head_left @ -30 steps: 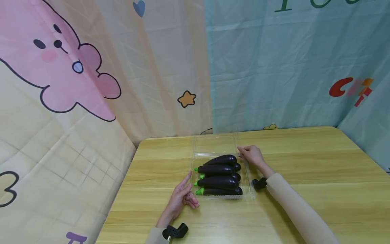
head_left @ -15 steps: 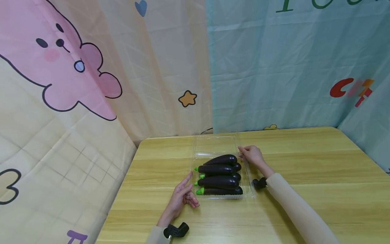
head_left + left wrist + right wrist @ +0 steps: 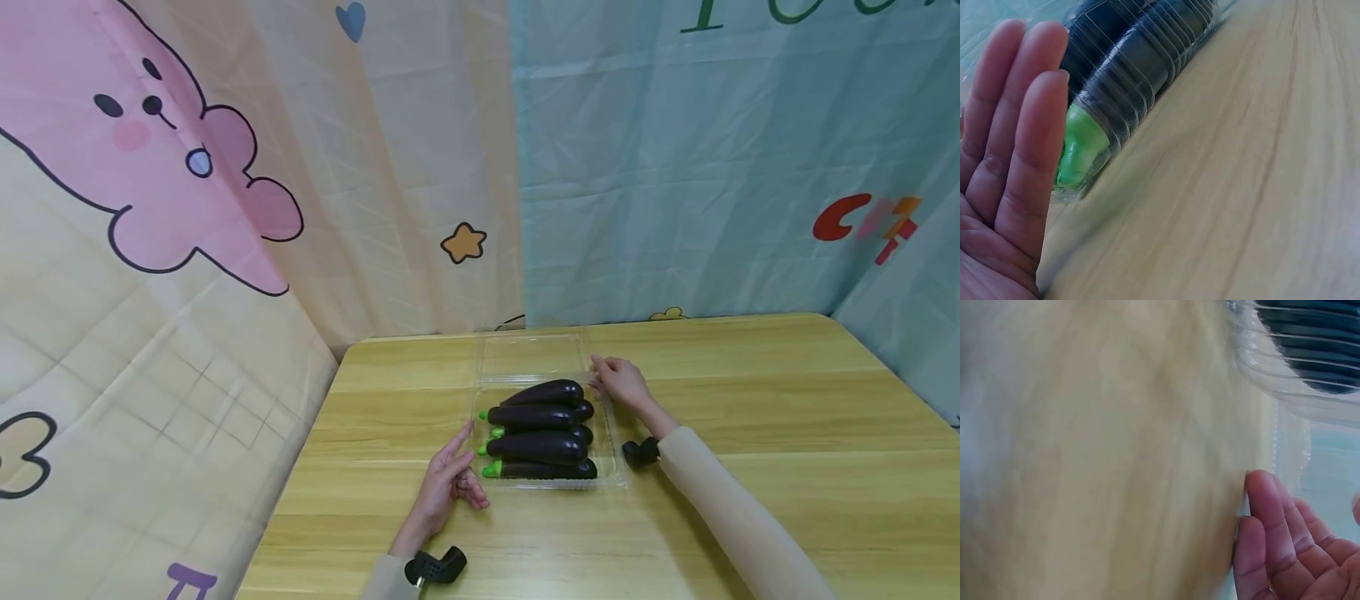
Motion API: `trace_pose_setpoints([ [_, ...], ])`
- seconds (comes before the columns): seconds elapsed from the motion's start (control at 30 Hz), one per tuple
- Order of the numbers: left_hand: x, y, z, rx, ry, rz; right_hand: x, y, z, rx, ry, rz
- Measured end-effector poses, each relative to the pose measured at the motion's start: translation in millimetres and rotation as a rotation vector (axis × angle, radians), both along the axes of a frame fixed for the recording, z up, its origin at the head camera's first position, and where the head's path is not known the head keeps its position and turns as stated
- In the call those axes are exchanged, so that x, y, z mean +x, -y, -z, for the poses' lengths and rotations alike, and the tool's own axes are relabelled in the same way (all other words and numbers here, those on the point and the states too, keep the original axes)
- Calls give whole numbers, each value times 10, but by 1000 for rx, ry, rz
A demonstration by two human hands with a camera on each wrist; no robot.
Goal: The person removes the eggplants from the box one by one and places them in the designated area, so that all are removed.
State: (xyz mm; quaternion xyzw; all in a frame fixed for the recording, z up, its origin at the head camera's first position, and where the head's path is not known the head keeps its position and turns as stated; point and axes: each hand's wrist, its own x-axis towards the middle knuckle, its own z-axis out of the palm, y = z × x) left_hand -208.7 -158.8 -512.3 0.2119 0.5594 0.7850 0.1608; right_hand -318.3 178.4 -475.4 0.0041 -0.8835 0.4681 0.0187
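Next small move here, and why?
Probably have the right hand pinch the lid by its right edge and start folding it forward: it is open beyond the tray, the eggplants lie inside, and the left hand is at the tray's left edge.

- My eggplants (image 3: 537, 447): smooth, glossy skins
- My container (image 3: 609, 442): clear, shiny, ridged plastic
- My table (image 3: 750, 383): smooth wood grain, softly shiny
- The curtain (image 3: 675, 167) I see: creased, matt cloth
- My right sleeve (image 3: 731, 504): matt cloth
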Motion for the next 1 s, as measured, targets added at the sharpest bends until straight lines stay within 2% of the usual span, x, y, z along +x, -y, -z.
trace_pose_setpoints([
  [0.13,-10,-5,5,-4,-8,-4,4,-5,-28,-38,52,-20],
  [0.23,-15,-9,9,-7,-11,-9,19,-11,-51,-30,40,-24],
  [0.4,-18,-13,14,-13,-7,-15,70,-22,-113,68,-120,11],
  [0.57,-17,-13,7,-16,-5,-22,173,40,-294,97,-365,3],
  [0.67,-12,-13,-4,-16,-8,-30,271,123,-442,90,-486,-71],
  [0.73,-6,-12,-10,-16,-10,-35,348,201,-541,65,-522,-150],
  [0.87,-2,-15,-14,-13,-4,-41,503,372,-687,25,-511,-328],
  [1.0,-10,-24,-8,-17,4,-40,634,497,-741,78,-487,-487],
])
